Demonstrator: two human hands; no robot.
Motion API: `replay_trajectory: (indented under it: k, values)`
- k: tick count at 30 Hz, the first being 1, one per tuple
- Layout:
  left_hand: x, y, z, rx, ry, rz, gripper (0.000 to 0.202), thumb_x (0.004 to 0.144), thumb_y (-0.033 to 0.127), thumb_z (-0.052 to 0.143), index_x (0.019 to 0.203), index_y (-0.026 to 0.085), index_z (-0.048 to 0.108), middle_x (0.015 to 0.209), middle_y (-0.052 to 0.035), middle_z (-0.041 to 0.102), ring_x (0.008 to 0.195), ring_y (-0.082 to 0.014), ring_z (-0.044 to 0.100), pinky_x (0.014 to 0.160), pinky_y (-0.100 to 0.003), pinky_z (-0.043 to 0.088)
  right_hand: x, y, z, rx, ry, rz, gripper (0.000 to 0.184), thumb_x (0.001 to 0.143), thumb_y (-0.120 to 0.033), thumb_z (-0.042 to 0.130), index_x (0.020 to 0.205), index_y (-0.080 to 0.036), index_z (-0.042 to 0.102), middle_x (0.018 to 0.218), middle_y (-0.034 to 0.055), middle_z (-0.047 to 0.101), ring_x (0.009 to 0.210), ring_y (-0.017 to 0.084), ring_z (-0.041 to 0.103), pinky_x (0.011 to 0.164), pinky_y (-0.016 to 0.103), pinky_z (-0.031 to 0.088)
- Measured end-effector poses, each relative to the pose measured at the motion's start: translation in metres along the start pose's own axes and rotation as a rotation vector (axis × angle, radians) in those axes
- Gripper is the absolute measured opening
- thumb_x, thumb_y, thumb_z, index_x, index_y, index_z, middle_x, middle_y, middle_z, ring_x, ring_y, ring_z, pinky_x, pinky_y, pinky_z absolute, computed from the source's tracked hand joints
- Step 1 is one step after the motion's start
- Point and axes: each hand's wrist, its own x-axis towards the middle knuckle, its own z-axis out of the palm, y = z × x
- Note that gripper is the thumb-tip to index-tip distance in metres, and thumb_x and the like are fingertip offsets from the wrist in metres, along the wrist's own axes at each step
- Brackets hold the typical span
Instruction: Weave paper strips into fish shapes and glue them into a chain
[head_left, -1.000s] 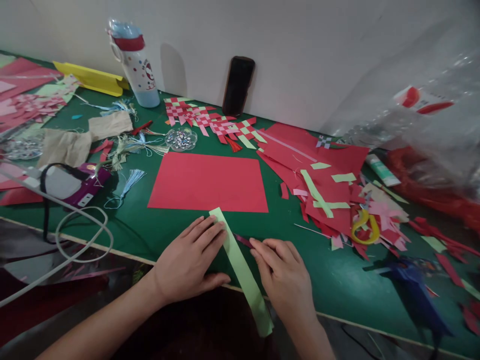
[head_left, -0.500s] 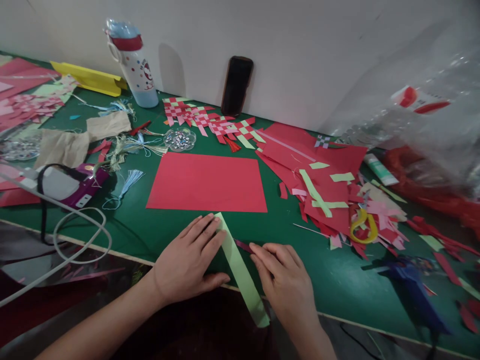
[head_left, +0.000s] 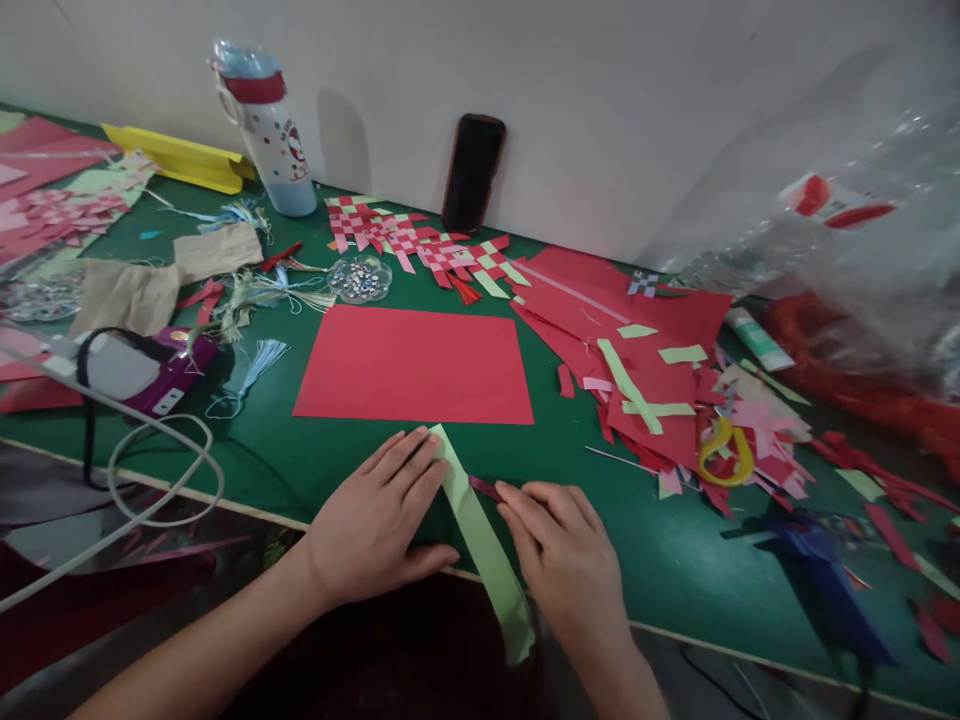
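Note:
A long light-green paper strip [head_left: 480,540] lies slanted across the front edge of the green table [head_left: 660,560], with its lower end hanging over the edge. My left hand [head_left: 375,530] lies flat and open on the table, and its fingertips rest on the strip's upper left side. My right hand [head_left: 566,565] lies against the strip's right edge with its fingers stretched out and close together. A small dark-red sliver [head_left: 486,487] sits just past those fingertips. A plain red sheet [head_left: 412,365] lies just beyond both hands.
Right of the sheet, a pile of red and green scraps [head_left: 637,340] holds yellow scissors [head_left: 720,445]; a blue glue gun [head_left: 817,560] lies nearer. A purple device [head_left: 142,370] and cable [head_left: 165,470] sit left. A bottle [head_left: 266,130], phone [head_left: 472,170], woven pieces [head_left: 409,240] and bead dish [head_left: 360,278] are at the back.
The green strip has slid slightly up and to the left under my fingers. Its hanging end now curls a little. Both hands stay almost where they were.

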Motion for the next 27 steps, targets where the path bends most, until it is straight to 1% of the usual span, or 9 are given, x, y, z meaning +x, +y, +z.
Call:
replay_trajectory:
  k: [5, 15, 22, 27]
  values:
    - [0.000, 0.000, 0.000, -0.001, 0.000, 0.003, 0.071, 0.083, 0.061, 0.055, 0.132, 0.010, 0.050, 0.146, -0.0172, 0.045, 0.140, -0.0326, 0.033, 0.115, -0.048, 0.030, 0.001, 0.003, 0.000, -0.038, 0.022, -0.004, 0.020, 0.092, -0.019, 0.056, 0.105, -0.019, 0.072, 0.086, 0.0070, 0.064, 0.081, 0.018, 0.056, 0.075, 0.033, 0.046]
    - [0.001, 0.000, 0.000, -0.008, -0.008, 0.005, 0.072, 0.083, 0.061, 0.055, 0.134, 0.010, 0.048, 0.147, -0.0170, 0.044, 0.140, -0.0325, 0.032, 0.116, -0.048, 0.029, 0.008, 0.000, 0.004, -0.010, 0.006, -0.009, 0.021, 0.091, -0.019, 0.058, 0.106, -0.016, 0.072, 0.086, 0.0075, 0.064, 0.081, 0.018, 0.056, 0.077, 0.033, 0.046]
    - [0.001, -0.001, 0.000, -0.003, -0.021, 0.001, 0.072, 0.083, 0.062, 0.054, 0.133, 0.010, 0.049, 0.147, -0.0166, 0.044, 0.140, -0.0326, 0.033, 0.116, -0.047, 0.029, 0.008, 0.003, 0.005, -0.021, 0.000, 0.002, 0.021, 0.093, -0.020, 0.056, 0.106, -0.018, 0.071, 0.087, 0.0072, 0.064, 0.082, 0.018, 0.055, 0.077, 0.033, 0.046]
    - [0.001, 0.000, -0.001, -0.009, -0.020, -0.003, 0.072, 0.083, 0.062, 0.055, 0.134, 0.011, 0.048, 0.146, -0.0164, 0.045, 0.140, -0.0323, 0.033, 0.115, -0.047, 0.029, 0.011, 0.000, 0.006, -0.014, -0.006, -0.004, 0.022, 0.093, -0.022, 0.054, 0.107, -0.019, 0.071, 0.087, 0.0073, 0.064, 0.083, 0.019, 0.057, 0.077, 0.033, 0.046]
